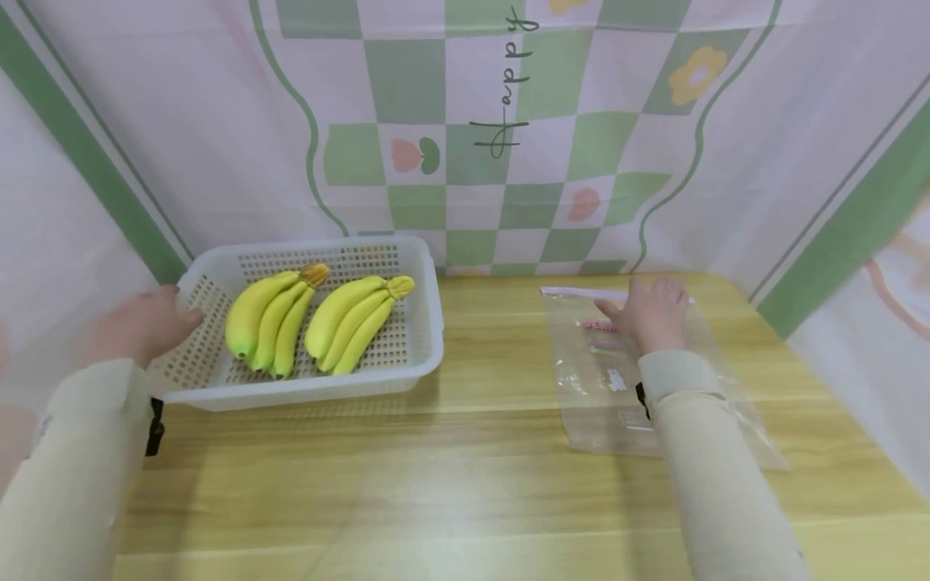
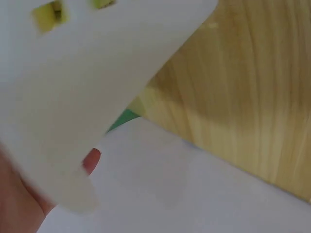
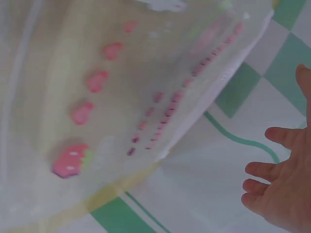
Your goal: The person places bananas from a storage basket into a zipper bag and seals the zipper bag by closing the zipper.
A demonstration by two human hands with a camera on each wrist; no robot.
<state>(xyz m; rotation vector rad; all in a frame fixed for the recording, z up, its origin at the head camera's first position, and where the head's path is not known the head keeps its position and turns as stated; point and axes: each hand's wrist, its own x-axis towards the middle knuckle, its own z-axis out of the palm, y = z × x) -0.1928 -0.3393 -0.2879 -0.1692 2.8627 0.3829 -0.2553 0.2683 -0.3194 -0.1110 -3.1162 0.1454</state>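
A white plastic basket (image 1: 430,323) with perforated walls stands on the left of the table. Inside lie two bunches of yellow bananas, one on the left (image 1: 263,316) and one on the right (image 1: 354,321). My left hand (image 1: 138,329) grips the basket's left end; in the left wrist view the white wall covers most of its fingers. A clear zip bag (image 1: 592,395) with pink and white prints lies flat to the right. Over the bag's far, pink-edged end hovers my right hand (image 1: 657,315). The right wrist view shows its fingers (image 3: 272,171) spread, holding nothing.
The wooden table (image 1: 436,492) extends between and in front of the basket and bag. Behind it hangs a green-and-white checked curtain (image 1: 479,161) with printed flowers, close against the far edge. White cloth also borders both sides.
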